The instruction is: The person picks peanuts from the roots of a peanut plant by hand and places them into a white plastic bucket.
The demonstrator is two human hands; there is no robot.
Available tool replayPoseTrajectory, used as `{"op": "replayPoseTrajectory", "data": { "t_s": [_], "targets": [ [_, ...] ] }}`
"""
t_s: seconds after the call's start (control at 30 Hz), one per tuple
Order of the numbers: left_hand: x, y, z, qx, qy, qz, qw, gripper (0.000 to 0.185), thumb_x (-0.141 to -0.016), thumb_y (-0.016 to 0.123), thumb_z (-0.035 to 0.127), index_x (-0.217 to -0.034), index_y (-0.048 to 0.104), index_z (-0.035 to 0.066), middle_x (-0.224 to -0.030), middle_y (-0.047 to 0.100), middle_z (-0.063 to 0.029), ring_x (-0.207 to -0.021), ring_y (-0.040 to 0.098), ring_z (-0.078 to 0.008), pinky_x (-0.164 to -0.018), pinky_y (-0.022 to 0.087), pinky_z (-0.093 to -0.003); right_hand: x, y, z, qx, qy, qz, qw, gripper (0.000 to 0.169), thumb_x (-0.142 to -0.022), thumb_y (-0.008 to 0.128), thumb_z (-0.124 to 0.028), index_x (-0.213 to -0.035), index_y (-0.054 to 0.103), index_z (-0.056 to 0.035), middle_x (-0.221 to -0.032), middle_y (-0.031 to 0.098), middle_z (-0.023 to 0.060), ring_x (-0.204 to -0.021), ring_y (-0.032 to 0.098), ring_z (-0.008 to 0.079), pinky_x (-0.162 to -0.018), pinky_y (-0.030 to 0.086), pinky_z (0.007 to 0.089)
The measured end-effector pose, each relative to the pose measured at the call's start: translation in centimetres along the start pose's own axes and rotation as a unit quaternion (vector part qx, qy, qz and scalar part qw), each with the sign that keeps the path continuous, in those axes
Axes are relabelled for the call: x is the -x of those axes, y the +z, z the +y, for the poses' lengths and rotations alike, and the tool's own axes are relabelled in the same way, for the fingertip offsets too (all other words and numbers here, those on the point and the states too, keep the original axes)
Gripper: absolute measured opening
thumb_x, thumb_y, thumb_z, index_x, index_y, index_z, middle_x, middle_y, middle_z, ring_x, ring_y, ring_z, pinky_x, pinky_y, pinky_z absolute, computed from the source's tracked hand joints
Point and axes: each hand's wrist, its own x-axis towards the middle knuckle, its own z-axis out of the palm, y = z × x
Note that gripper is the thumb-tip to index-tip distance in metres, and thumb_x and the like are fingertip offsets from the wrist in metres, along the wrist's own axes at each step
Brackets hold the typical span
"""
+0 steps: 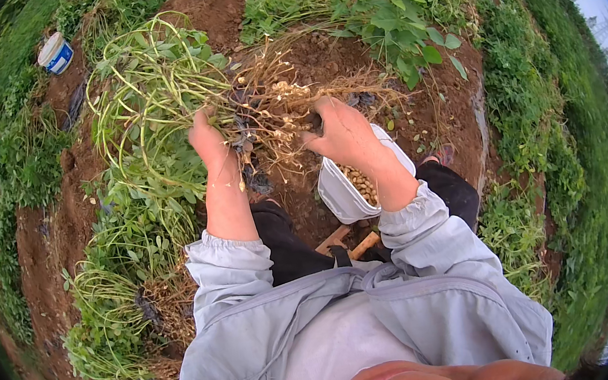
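My left hand (209, 142) is closed around the stems of an uprooted bunch of peanut plants (156, 100). Leaves and long green stems spread to the left, while the tangled roots (272, 120) with pale pods point right. Scraps of dark plastic film (242, 118) hang among the roots. Against the root ends is my right hand (345, 133), its fingers curled and the thumb apart; what lies inside them is hidden. Below that hand, a white plastic tub (338, 192) stands on the soil, holding picked peanuts (359, 183); my right forearm covers part of it.
Wooden pieces (365, 245) show between my legs, below the tub. Pulled peanut plants (119, 304) lie in a row at left. A leafy green plant (385, 15) grows ahead on the brown soil (321, 54). A white and blue bucket (55, 53) sits at far upper left.
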Motion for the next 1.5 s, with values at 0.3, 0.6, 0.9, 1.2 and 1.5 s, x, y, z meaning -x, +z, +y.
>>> {"op": "replayPoseTrajectory", "data": {
  "t_s": [0.3, 0.6, 0.9, 1.2, 1.5],
  "targets": [
    [1.6, 0.8, 1.1, -0.009, -0.019, -0.026, 0.999, 0.027, -0.076, 0.047, 0.022, -0.087, 0.057, 0.000, -0.069, 0.054, -0.0078, -0.048, 0.052, -0.0193, -0.036, 0.037, -0.0338, 0.3, -0.8, 0.0, -0.191, -0.013, 0.058, 0.980, 0.023, -0.068, 0.065, -0.017, -0.086, 0.055, -0.0064, -0.081, 0.057, 0.0102, -0.069, 0.057, 0.0289, -0.060, 0.046, 0.0354],
    [0.0, 0.4, -0.3, 0.003, -0.013, -0.008, 1.000, 0.027, -0.076, 0.049, 0.026, -0.081, 0.057, 0.001, -0.071, 0.054, -0.0080, -0.051, 0.052, -0.0176, -0.042, 0.040, -0.0307, -0.2, -0.1, 0.4, -0.134, -0.029, 0.029, 0.990, 0.022, -0.068, 0.065, -0.018, -0.084, 0.056, -0.0061, -0.076, 0.057, 0.0113, -0.069, 0.056, 0.0281, -0.061, 0.045, 0.0340],
    [-2.1, -0.5, -2.8, -0.009, 0.008, -0.059, 0.998, 0.032, -0.078, 0.047, 0.025, -0.086, 0.062, -0.002, -0.080, 0.061, -0.0066, -0.071, 0.054, -0.0156, -0.064, 0.041, -0.0287, 1.8, -0.3, -0.2, -0.376, 0.111, 0.004, 0.920, 0.038, -0.064, 0.070, -0.023, -0.089, 0.057, 0.0015, -0.082, 0.060, 0.0084, -0.076, 0.053, 0.0155, -0.071, 0.042, 0.0295],
    [-1.5, 0.5, -3.5, -0.114, 0.161, -0.125, 0.972, 0.030, -0.083, 0.043, 0.019, -0.086, 0.063, -0.003, -0.084, 0.063, -0.0089, -0.076, 0.057, -0.0156, -0.070, 0.043, -0.0280, 3.9, 0.6, 0.6, -0.539, 0.204, 0.025, 0.817, 0.041, -0.068, 0.069, -0.023, -0.099, 0.057, 0.0019, -0.076, 0.059, 0.0068, -0.069, 0.050, 0.0128, -0.063, 0.042, 0.0275],
    [-4.4, 0.2, -5.2, 0.032, -0.028, -0.087, 0.995, 0.032, -0.077, 0.047, 0.025, -0.083, 0.064, -0.003, -0.077, 0.059, -0.0053, -0.066, 0.049, -0.0133, -0.065, 0.039, -0.0273, 3.1, -1.8, 0.9, -0.638, 0.110, -0.014, 0.762, 0.036, -0.072, 0.066, -0.011, -0.104, 0.053, -0.0046, -0.079, 0.059, 0.0098, -0.071, 0.056, 0.0163, -0.059, 0.045, 0.0263]
  ]
}}
